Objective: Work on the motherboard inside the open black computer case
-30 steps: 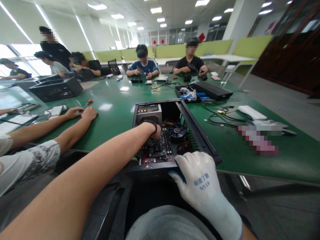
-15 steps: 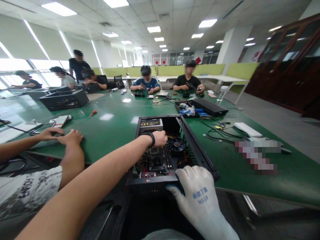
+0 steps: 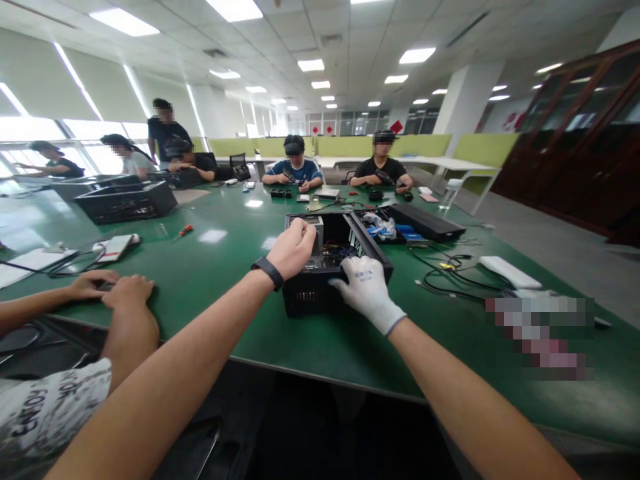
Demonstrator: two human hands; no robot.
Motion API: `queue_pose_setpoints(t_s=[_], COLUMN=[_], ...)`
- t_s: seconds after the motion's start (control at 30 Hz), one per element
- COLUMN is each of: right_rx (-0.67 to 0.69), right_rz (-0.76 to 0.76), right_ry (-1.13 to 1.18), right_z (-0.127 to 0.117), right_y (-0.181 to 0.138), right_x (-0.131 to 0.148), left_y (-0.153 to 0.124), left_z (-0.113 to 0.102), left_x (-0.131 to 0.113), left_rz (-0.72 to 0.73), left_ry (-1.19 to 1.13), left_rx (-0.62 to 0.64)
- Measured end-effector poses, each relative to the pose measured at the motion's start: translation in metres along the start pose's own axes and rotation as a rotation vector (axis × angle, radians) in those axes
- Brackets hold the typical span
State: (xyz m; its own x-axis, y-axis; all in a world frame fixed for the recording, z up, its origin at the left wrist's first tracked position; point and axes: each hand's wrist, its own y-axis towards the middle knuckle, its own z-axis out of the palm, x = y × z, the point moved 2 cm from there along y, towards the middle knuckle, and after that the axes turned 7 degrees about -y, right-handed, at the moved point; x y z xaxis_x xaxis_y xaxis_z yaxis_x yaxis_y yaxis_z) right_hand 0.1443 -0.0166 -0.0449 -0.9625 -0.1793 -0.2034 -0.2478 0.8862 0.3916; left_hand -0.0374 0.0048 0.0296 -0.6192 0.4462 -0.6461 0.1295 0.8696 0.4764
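Note:
An open black computer case (image 3: 313, 298) stands on the green table (image 3: 325, 343), set back from the near edge. Inside it I see a circuit board and coloured wires (image 3: 331, 253). My bare left hand (image 3: 293, 248), with a black band on the wrist, is curled over the top of the case's left wall. My right hand (image 3: 365, 288), in a white glove, grips the case's near right edge, fingers wrapped over the rim.
Another person's arms and hands (image 3: 117, 291) rest on the table to my left. A second black case (image 3: 125, 200) stands far left, near a red screwdriver (image 3: 185, 231). A flat open case (image 3: 425, 225), black cables (image 3: 445, 268) and a white device (image 3: 505, 271) lie right. Several people sit across.
The case has slid away from the table edge toward the middle. My left hand came out of the case's inside and took its left wall. My right hand stayed on the near edge.

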Motion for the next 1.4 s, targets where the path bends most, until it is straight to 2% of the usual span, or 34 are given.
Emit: queue_pose_setpoints(t_s=[0.17,0.27,0.37,0.5,0.7,0.8,0.9,0.97,1.17,1.4], right_rx=[0.075,0.115,0.132,0.122,0.091,0.068,0.044,0.032,0.022,0.003], right_rz=[0.048,0.066,0.065,0.035,0.002,-0.006,-0.018,-0.030,-0.051,-0.073], right_ry=[-0.042,-0.055,-0.061,-0.071,-0.083,-0.075,-0.061,-0.051,0.011,0.159], right_z=[0.033,0.046,0.053,0.055,0.045,0.033,0.016,0.001,-0.040,-0.067], right_y=[0.100,0.144,0.165,0.162,0.119,0.083,0.038,0.006,-0.083,-0.153], right_x=[-0.005,-0.009,-0.012,-0.014,-0.008,-0.001,0.005,0.009,0.019,0.022], left_y=[-0.005,-0.011,-0.018,-0.021,-0.010,-0.001,0.008,0.012,0.007,-0.022], left_z=[0.005,0.011,0.013,0.010,-0.004,-0.007,0.000,0.010,0.044,0.071], left_x=[0.026,0.041,0.054,0.065,0.056,0.041,0.027,0.020,0.011,-0.005], left_rz=[-0.037,-0.070,-0.104,-0.129,-0.117,-0.094,-0.045,-0.007,-0.010,-0.001], left_ry=[-0.091,-0.114,-0.128,-0.132,-0.142,-0.128,-0.061,0.058,0.391,0.686], left_rx=[-0.039,-0.025,0.006,0.003,-0.013,0.001,0.065,0.150,0.533,0.829])
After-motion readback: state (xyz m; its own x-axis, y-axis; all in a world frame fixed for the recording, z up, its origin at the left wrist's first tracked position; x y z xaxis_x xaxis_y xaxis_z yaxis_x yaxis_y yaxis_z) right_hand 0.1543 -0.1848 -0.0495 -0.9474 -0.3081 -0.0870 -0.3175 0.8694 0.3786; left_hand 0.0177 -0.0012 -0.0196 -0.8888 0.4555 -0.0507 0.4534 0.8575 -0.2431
